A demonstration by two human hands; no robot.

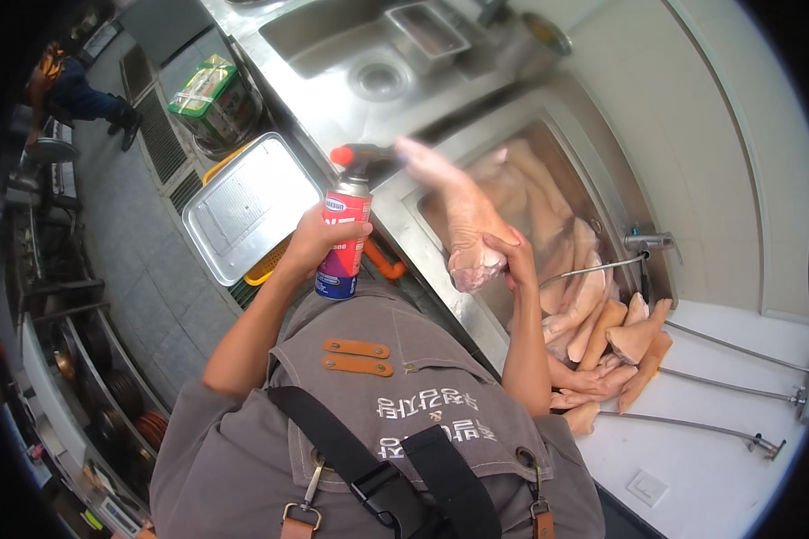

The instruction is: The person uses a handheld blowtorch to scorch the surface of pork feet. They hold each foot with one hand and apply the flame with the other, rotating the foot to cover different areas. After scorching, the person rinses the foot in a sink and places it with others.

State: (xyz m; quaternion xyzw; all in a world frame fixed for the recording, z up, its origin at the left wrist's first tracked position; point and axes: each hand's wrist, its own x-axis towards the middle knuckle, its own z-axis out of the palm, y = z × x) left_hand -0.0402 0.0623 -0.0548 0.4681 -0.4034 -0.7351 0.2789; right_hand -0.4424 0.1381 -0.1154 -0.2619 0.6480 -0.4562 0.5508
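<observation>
My left hand [310, 236] grips a red and blue butane gas canister [344, 249] upright in front of the apron. A black torch head [364, 160] with a red knob tops the canister, its nozzle directed at the toe end of a pig's trotter [468, 209]. A faint bluish blur shows at the nozzle tip; I cannot tell whether it is flame. My right hand [516, 256] holds that trotter by its thick cut end, over the near edge of a steel sink [431, 252]. Several other pig's trotters [570, 269] fill the sink and pile up at its right end.
A tap [647, 241] with a flexible hose reaches over the sink. Beyond lies a second basin [323, 57] with a steel pan [428, 34]. To the left, a metal tray [256, 209] rests over a yellow basket [270, 263], near a green tin [209, 94]. A person [81, 87] stands farther off.
</observation>
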